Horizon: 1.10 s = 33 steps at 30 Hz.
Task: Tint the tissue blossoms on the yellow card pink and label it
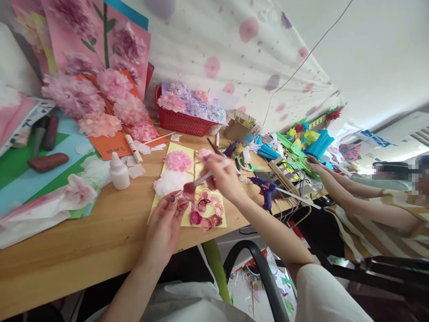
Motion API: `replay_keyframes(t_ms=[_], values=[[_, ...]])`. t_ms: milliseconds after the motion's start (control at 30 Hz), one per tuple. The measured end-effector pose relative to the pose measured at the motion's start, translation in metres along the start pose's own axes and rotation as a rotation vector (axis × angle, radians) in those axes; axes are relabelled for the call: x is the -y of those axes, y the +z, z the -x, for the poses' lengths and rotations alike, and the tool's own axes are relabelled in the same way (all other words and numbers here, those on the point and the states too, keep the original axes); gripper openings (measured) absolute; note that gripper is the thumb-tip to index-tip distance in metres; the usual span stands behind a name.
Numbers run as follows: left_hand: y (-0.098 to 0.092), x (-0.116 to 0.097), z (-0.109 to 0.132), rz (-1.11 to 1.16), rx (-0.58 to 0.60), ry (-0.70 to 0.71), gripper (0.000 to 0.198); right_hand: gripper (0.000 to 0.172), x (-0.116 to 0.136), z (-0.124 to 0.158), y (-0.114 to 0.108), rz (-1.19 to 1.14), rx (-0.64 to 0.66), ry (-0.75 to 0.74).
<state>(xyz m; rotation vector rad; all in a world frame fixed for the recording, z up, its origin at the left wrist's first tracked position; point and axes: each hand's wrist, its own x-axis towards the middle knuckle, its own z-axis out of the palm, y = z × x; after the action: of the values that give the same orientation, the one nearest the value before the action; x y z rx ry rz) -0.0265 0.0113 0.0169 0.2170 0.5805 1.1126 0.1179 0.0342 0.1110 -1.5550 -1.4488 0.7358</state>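
Observation:
My right hand (221, 179) is closed around the pale handle of a paintbrush (203, 178). Its dark pink bristles are right at the fingertips of my left hand (166, 219). That hand pinches a small pink piece, partly covered by the fingers and the brush, so its kind is unclear. Just right of the bristles, a clear flower-shaped paint palette (216, 209) with pink and purple paint in its round wells rests over a yellow card (221, 222). On the card are a fluffy pink flower (179, 161) and a fluffy white one (170, 182).
A white squeeze bottle (119, 172) stands left of the card. Behind are a red basket (182, 123) of paper flowers and an orange card (103, 145). To the right lie a blue glue gun (266, 190) and cables. Another person's hands (314, 164) work farther right.

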Motion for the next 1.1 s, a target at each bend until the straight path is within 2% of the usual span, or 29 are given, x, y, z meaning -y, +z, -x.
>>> replay_keyframes(t_ms=[67, 100, 200, 267, 367, 500, 633, 733, 767, 867, 967, 1000, 1100], values=[[0.000, 0.000, 0.000, -0.018, -0.007, 0.011, 0.031, 0.038, -0.001, -0.005, -0.006, 0.041, 0.091, 0.034], [0.000, 0.000, 0.001, -0.028, -0.013, 0.012, 0.035, 0.039, -0.002, -0.011, -0.012, 0.054, 0.070, 0.022], [-0.002, 0.000, 0.001, -0.059, -0.018, -0.001, 0.044, 0.042, -0.010, -0.038, -0.034, 0.149, -0.127, -0.090], [-0.003, 0.001, 0.001, -0.068, -0.009, -0.006, 0.041, 0.039, -0.020, -0.057, -0.044, 0.362, -0.057, -0.116], [-0.004, 0.000, 0.001, -0.079, -0.013, -0.012, 0.031, 0.034, -0.036, -0.076, -0.046, 0.592, 0.103, -0.113], [-0.003, -0.001, 0.002, -0.065, -0.032, -0.021, 0.025, 0.031, -0.046, -0.081, -0.040, 0.637, 0.297, -0.080], [0.000, -0.001, 0.002, -0.047, -0.025, -0.024, 0.027, 0.034, -0.040, -0.084, -0.042, 0.687, 0.303, -0.051], [0.000, -0.001, 0.002, -0.046, -0.038, -0.037, 0.028, 0.037, -0.034, -0.085, -0.043, 0.650, 0.506, -0.002], [0.000, -0.002, 0.002, -0.047, -0.038, -0.038, 0.029, 0.038, -0.033, -0.085, -0.043, 0.653, 0.514, -0.012], [-0.001, -0.002, 0.002, -0.055, -0.019, -0.040, 0.032, 0.036, -0.032, -0.086, -0.044, 0.697, 0.380, -0.068], [-0.002, -0.001, 0.002, -0.058, -0.012, -0.045, 0.033, 0.034, -0.033, -0.088, -0.046, 0.645, 0.526, -0.004], [-0.002, -0.001, 0.002, -0.060, -0.008, -0.046, 0.033, 0.033, -0.033, -0.088, -0.047, 0.640, 0.516, -0.004], [-0.003, -0.001, 0.002, -0.068, -0.001, -0.049, 0.034, 0.034, -0.033, -0.088, -0.048, 0.680, 0.373, -0.044]])
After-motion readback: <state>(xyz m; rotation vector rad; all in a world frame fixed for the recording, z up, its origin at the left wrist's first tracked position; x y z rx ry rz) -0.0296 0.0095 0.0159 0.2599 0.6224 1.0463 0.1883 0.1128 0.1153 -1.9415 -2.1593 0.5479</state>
